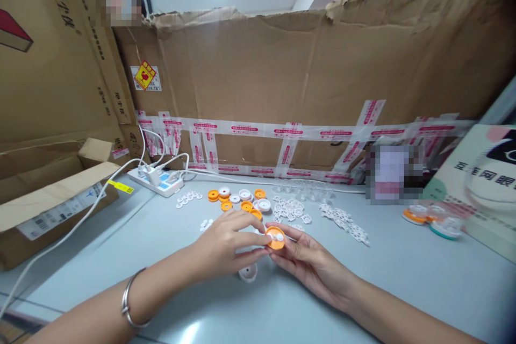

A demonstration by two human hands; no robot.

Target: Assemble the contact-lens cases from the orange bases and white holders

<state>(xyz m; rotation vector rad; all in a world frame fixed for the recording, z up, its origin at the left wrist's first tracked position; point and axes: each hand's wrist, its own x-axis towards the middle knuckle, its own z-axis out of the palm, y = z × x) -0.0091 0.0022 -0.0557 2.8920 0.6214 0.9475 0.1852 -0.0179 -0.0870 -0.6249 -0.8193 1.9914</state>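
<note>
A shallow round orange plastic piece (276,245) with small white parts inside sits between both hands. The right hand (308,260) pinches its rim between thumb and fingers; the left hand (236,242) has its fingertips on the near-left side, though whether they grip I cannot tell. Just below the left hand stands a round white plastic cup (248,273); beyond the right lie flat white perforated plastic pieces (289,208).

The orange disc (276,245) looks like smooth plastic.
</note>
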